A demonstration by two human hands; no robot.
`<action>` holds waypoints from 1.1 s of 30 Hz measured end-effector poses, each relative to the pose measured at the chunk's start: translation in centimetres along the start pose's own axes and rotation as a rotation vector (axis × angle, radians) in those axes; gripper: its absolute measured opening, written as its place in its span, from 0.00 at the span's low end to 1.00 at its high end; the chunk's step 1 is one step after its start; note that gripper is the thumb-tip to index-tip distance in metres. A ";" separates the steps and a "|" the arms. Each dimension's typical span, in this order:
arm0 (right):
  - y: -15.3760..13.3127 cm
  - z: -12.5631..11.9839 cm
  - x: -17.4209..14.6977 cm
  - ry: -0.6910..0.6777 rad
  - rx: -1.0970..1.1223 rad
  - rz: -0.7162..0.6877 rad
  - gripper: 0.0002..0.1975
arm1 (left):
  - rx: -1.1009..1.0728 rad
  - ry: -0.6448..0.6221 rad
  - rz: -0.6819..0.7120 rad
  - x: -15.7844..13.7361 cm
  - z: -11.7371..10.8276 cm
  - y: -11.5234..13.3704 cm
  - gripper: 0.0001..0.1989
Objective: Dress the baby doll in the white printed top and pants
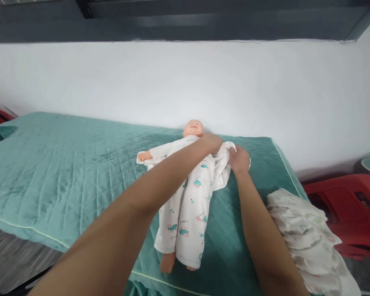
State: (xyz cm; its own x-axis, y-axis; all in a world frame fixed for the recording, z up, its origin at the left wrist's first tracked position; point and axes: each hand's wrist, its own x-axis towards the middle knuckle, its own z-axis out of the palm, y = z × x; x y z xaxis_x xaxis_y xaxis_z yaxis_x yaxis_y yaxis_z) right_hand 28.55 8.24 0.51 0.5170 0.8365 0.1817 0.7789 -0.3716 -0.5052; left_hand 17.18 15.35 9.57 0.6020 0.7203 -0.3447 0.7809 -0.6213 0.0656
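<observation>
A baby doll lies on its back on the green quilted cover, its head toward the wall. It wears white trousers printed with small animals, and its bare feet stick out at the bottom. White cloth of a baby shirt is bunched around the doll's arm on the right. My left hand is closed on this cloth near the shoulder; its fingertips are hidden. Beside it, my right hand grips the shirt's sleeve end. The doll's other arm is stretched out to the left, with white cloth beneath it.
A heap of white printed cloth lies at the right edge of the green bed cover. Red plastic chairs stand beyond the right end. A white wall runs along the back, with a dark grey frame above.
</observation>
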 end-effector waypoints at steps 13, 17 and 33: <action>2.8 0.5 1.2 0.012 0.278 -0.003 0.16 | 0.157 -0.063 -0.013 -4.1 -2.7 -4.9 0.20; 3.2 0.9 1.8 0.005 0.416 -0.020 0.17 | 0.135 0.007 0.021 -4.9 -2.4 -5.1 0.19; 3.3 2.4 3.3 -0.070 1.205 0.057 0.18 | 0.035 0.224 0.105 -5.0 -1.0 -7.5 0.19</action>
State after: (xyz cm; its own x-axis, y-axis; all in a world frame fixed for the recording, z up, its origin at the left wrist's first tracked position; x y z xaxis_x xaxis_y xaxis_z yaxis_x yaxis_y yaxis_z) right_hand 31.93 10.76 -2.57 0.4905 0.8649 0.1062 -0.0947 0.1740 -0.9802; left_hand 8.54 16.72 11.72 0.7046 0.6991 -0.1212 0.7081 -0.7039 0.0565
